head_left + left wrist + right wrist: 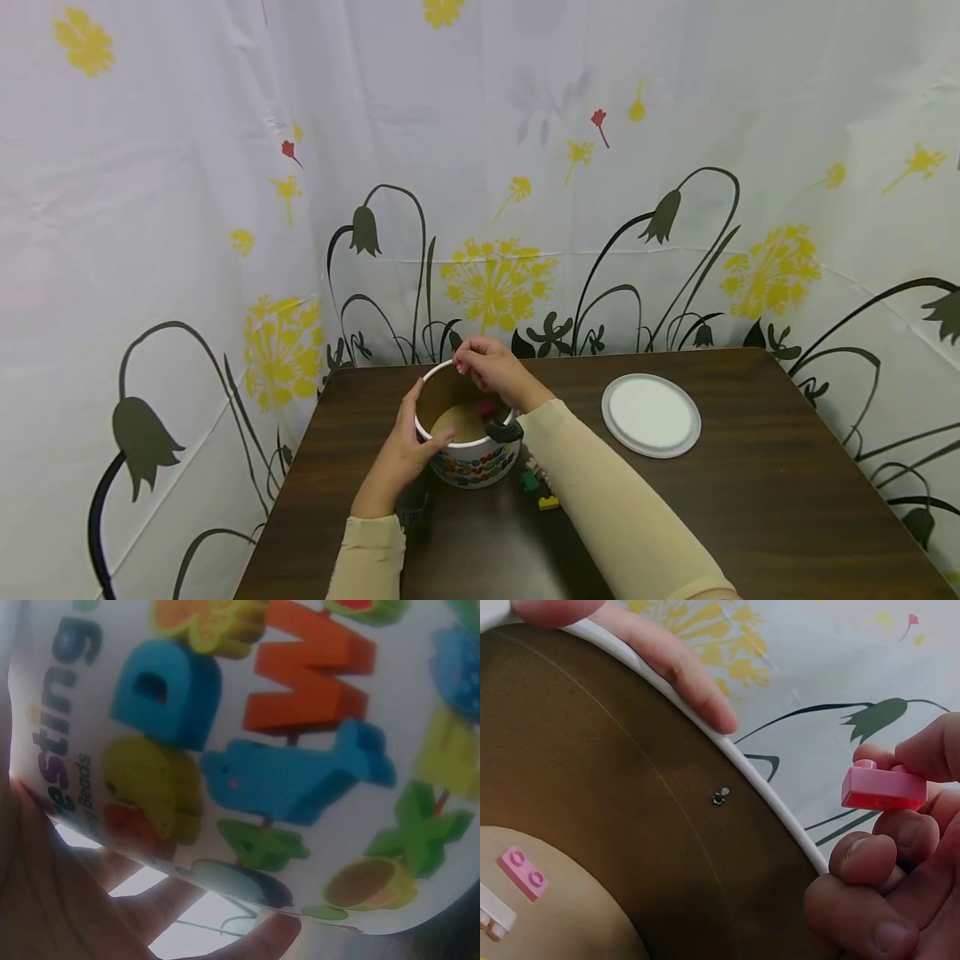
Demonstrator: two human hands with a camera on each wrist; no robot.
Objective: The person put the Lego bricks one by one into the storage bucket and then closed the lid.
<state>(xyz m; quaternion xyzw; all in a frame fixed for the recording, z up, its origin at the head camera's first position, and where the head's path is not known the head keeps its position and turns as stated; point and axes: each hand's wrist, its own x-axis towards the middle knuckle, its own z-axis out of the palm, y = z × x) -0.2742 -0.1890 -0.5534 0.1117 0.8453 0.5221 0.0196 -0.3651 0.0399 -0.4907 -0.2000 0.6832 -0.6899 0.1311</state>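
While the printed white round tub (476, 467) is clasped by the spread left hand (402, 454), the pink plastic brick (883, 789), likely light, best side-held, is pinched by the right hand (498, 372).

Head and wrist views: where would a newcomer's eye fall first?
Probably the round white container with colourful printed letters, on the dark brown wood-grain table, gripped by the left hand. Near its far rim, the right hand pinches a pink plastic brick. Behind hangs a white curtain with yellow flowers.
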